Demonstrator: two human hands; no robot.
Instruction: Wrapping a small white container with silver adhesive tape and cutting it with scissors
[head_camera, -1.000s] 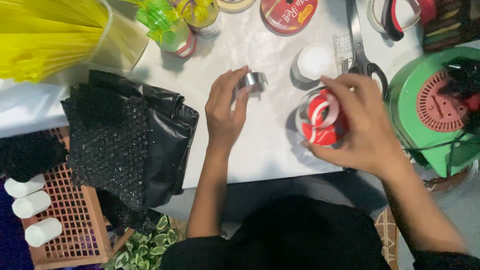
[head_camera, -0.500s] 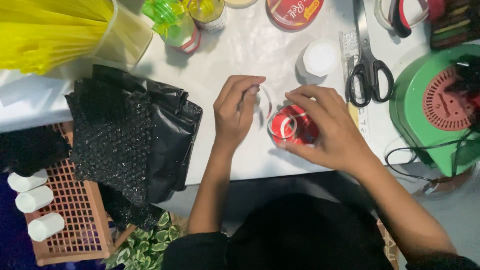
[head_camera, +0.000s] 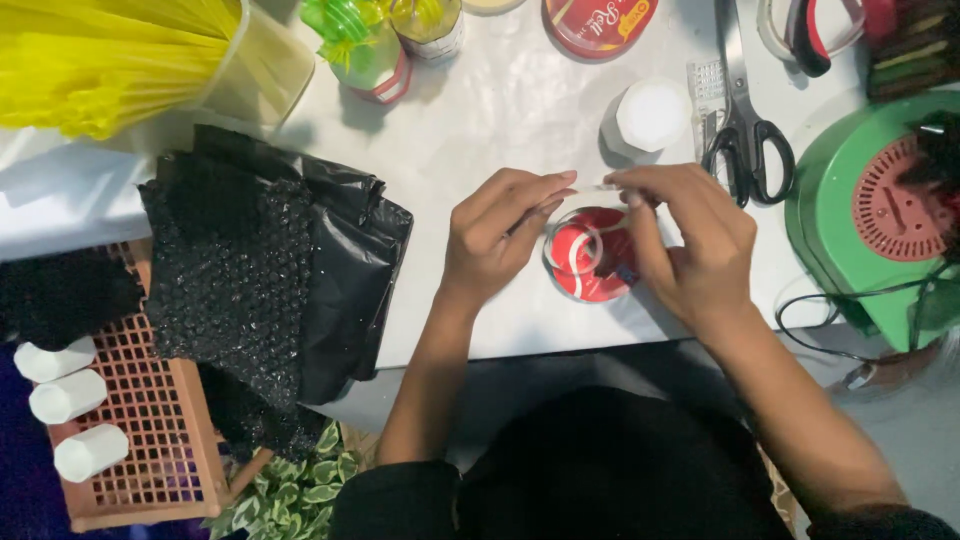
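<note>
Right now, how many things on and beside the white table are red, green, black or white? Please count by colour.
Red: 2, the round container between the left hand and right hand, and the round lid.
Green: 2, the round machine and the ribbon bundle.
Black: 1, the plastic bag pile.
White: 4, the jar and three rolls.
Total: 9

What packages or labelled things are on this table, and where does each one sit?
Small round red-and-white container: between the left hand and right hand, near the table's front edge.
Red round lid with a label: top edge, centre.
Green-wrapped packet with a red-and-white band: top, left of centre.
White capped jar: left of the scissors.
</note>
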